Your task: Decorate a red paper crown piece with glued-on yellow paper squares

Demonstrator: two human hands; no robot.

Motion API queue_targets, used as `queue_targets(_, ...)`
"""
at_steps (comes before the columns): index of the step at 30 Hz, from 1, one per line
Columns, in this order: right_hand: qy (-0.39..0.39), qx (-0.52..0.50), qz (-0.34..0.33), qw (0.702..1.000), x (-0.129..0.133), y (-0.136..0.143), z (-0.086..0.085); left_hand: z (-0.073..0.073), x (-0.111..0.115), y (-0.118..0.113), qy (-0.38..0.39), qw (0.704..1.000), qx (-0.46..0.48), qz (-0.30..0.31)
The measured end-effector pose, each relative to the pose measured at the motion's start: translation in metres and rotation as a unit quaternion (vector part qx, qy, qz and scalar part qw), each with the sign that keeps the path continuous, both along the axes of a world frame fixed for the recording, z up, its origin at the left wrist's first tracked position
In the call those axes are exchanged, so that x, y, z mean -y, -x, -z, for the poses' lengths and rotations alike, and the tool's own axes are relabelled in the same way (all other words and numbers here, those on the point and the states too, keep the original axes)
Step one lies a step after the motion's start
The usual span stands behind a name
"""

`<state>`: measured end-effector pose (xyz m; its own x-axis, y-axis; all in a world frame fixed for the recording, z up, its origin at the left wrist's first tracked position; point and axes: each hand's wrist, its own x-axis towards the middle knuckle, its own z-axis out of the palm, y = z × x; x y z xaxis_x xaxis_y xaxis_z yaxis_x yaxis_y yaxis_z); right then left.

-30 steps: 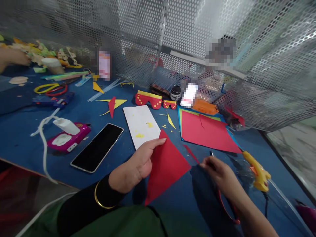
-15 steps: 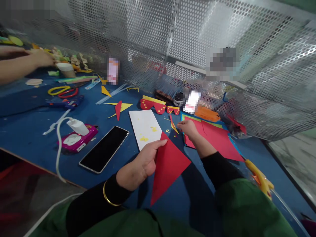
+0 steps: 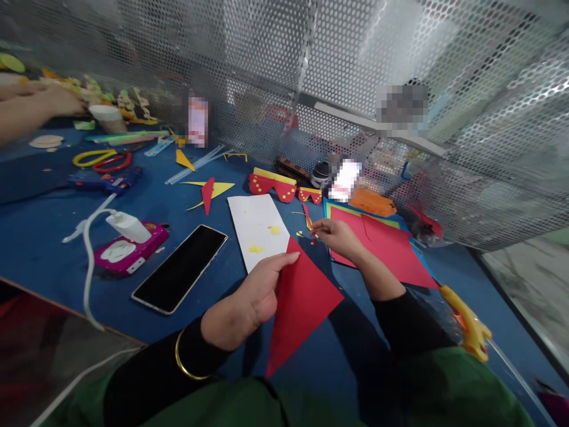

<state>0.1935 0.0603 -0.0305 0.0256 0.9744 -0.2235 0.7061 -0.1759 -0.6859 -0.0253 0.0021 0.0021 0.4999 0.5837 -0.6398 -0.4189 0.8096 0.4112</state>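
Note:
My left hand (image 3: 253,296) grips a folded red paper triangle (image 3: 306,302), thumb on top near its upper corner. The sheet's upper edge overlaps a folded white paper (image 3: 260,222) that carries small yellow scraps. My right hand (image 3: 338,237) is closed at the fingertips, low over the table beside a few tiny red and yellow paper scraps (image 3: 307,218). What sits between those fingers, if anything, is too small to make out. Under my right wrist lies a stack of coloured sheets with red paper (image 3: 391,249) on top.
Two red-and-yellow paper glasses (image 3: 272,187) stand at the back. A black-screened phone (image 3: 182,270), a magenta power socket (image 3: 133,249), scissors (image 3: 102,161) and a blue glue gun (image 3: 106,179) lie left. A yellow glue gun (image 3: 466,323) rests right. Another person's hand (image 3: 57,101) works far left.
My right hand has moved left from the coloured sheets to the small scraps. The left hand keeps its hold on the red triangle. The view has shifted slightly.

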Motion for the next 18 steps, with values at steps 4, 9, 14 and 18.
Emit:
queue_targets(4, 0.010, -0.027, -0.016, 0.999, -0.011, 0.011, 0.007, 0.000, 0.000, -0.001, 0.001, 1.000, -0.009, -0.006)
queue_targets(9, -0.018, -0.024, 0.030, 0.999, -0.015, 0.003, 0.008, 0.002, 0.000, -0.001, 0.000, 1.000, -0.009, -0.007)
queue_targets(14, 0.019, -0.025, 0.015, 0.999, 0.005, -0.014, 0.001, 0.003, 0.001, -0.001, 0.006, 1.000, 0.004, 0.007)
queue_targets(18, 0.020, -0.020, 0.012, 1.000, 0.011, -0.020, 0.004, 0.005, 0.001, -0.002, -0.001, 1.000, -0.001, 0.009)
